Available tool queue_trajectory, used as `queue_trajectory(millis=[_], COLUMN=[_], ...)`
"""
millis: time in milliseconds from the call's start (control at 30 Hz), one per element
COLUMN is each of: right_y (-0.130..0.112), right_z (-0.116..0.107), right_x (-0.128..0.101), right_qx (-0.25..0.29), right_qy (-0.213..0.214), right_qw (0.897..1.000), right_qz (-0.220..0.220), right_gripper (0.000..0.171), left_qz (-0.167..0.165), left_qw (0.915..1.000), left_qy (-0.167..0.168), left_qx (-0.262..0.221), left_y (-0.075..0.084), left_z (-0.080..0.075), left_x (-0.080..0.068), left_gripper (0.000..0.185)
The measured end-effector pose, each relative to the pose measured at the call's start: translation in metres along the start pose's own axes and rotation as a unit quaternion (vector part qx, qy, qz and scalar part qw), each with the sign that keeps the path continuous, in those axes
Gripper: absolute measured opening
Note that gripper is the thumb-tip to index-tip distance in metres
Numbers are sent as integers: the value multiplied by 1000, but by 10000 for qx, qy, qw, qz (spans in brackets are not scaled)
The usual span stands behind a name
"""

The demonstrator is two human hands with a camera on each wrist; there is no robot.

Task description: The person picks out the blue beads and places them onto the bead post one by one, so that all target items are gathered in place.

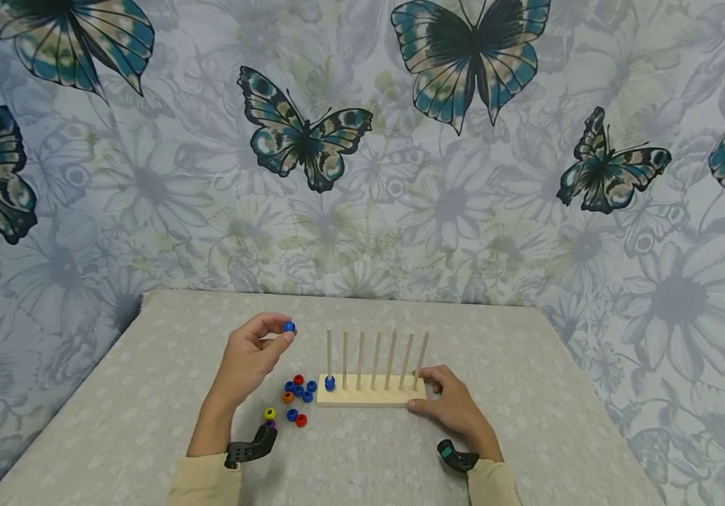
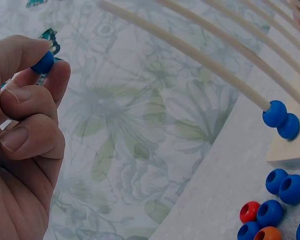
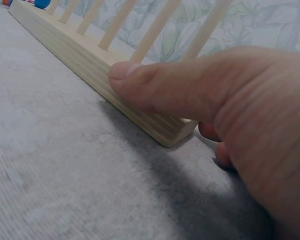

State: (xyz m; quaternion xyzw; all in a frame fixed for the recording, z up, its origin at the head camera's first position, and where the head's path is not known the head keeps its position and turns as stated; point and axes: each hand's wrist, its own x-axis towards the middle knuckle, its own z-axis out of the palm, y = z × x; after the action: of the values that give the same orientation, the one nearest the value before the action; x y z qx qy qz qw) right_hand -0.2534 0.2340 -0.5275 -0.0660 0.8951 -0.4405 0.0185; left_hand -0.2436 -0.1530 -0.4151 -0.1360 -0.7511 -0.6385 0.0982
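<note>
Blue bead pinched by left hand, right hand gripping pegged wooden base, loose beads nearby

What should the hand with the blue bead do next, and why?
Probably bring the left hand over the leftmost stick: it pinches a blue bead, two blue beads already sit there, and the right hand grips the wooden base.

blue bead pinched by left hand; wooden rack upright, gripped by right hand; coloured beads below the pinch.
</note>
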Motion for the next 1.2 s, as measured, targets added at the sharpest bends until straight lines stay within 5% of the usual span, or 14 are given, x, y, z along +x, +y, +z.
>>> queue_trajectory(millis=[367,667,1200], right_y=[-5,-5,-7], right_z=[-2,-1,-2], right_x=[1,-1,-3], right_qx=[-26,0,64], right_qy=[-32,-52,-30], right_qw=[10000,10000,10000], right_qz=[-42,-6,15], right_gripper=[57,56,56], left_qz=[355,497,174], left_qw=[9978,9974,9997], left_qy=[-301,-235,-97], left_qx=[-469,-466,-158], left_y=[5,8,10], left_z=[14,23,40], left_x=[8,11,13], left_gripper=[29,24,22])
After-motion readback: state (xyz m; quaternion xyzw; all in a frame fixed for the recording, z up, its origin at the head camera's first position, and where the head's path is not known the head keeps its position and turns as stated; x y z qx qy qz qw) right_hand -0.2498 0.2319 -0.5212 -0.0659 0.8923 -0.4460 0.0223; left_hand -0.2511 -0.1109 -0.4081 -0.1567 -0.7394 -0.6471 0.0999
